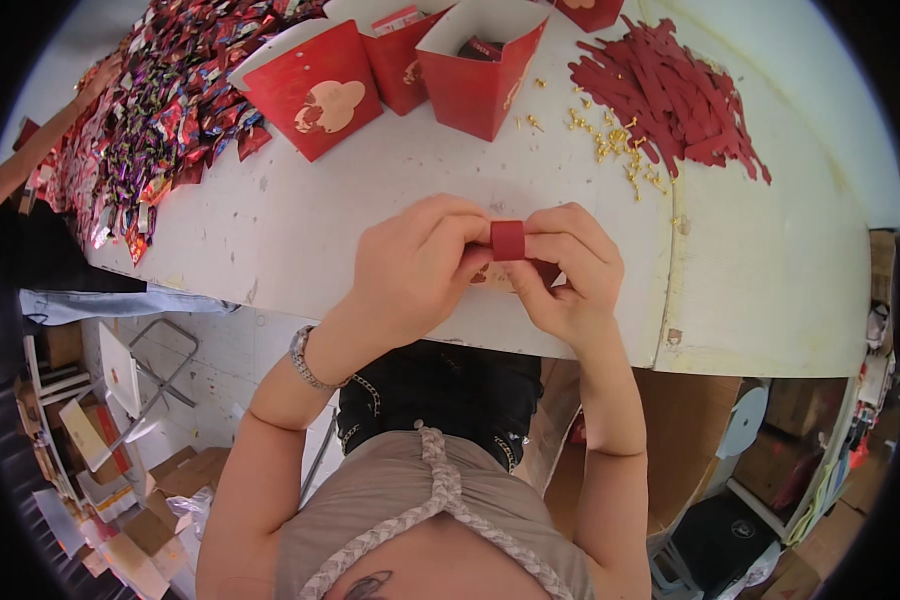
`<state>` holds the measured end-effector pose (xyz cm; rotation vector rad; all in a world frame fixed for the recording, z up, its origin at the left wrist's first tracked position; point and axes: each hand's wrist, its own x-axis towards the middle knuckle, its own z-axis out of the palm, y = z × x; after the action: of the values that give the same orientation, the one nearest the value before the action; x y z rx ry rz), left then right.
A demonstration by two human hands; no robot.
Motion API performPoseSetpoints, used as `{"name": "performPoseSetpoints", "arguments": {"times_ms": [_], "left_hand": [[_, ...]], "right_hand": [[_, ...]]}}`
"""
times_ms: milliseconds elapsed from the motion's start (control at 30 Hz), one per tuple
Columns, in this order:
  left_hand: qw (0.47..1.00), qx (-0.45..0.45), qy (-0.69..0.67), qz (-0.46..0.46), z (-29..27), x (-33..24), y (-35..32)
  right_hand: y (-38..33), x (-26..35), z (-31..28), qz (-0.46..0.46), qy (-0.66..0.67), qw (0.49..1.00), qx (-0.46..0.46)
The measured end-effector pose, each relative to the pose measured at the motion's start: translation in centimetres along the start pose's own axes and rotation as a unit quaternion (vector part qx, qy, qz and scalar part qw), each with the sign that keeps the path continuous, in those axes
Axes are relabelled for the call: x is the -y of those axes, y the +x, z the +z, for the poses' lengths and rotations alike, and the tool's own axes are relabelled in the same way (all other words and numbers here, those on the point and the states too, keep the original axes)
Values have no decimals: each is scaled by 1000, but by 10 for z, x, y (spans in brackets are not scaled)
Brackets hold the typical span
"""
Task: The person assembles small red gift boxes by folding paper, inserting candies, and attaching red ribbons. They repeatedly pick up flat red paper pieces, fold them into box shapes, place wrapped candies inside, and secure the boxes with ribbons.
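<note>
Both my hands are raised over the near part of the white table, closed and facing each other. Between the fingertips of my left hand [410, 262] and my right hand [577, 268] is a dark red strip [508, 240], its visible face broad and flat. Its ends are hidden by my fingers. Just beneath, part of a red box [548, 272] with a pale gold print shows; my hands cover most of it. To the far right of my hands lie scattered gold paper fasteners [615, 140] and a heap of red strips [678, 90].
Red boxes with gold prints [315, 85] stand open at the far side; some hold small packets. A large pile of wrapped candies [170, 110] covers the table's left. Another person's arm [45, 140] reaches in there. An open cardboard box [690, 420] sits below the table's right.
</note>
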<state>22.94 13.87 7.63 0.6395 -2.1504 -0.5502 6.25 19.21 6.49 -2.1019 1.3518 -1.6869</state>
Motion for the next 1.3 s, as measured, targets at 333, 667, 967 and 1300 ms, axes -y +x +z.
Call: {"name": "performPoseSetpoints", "arguments": {"times_ms": [333, 667, 967, 1300], "left_hand": [[992, 107, -65, -15, -15, 2, 11], [928, -213, 297, -67, -122, 104, 40], [971, -54, 135, -192, -39, -39, -18], [907, -69, -378, -170, -9, 64, -20]], "right_hand": [[-5, 17, -9, 70, -23, 997, 30], [-49, 110, -199, 473, -212, 835, 186], [-43, 76, -4, 208, -49, 961, 173], [-14, -8, 28, 107, 115, 987, 15]]}}
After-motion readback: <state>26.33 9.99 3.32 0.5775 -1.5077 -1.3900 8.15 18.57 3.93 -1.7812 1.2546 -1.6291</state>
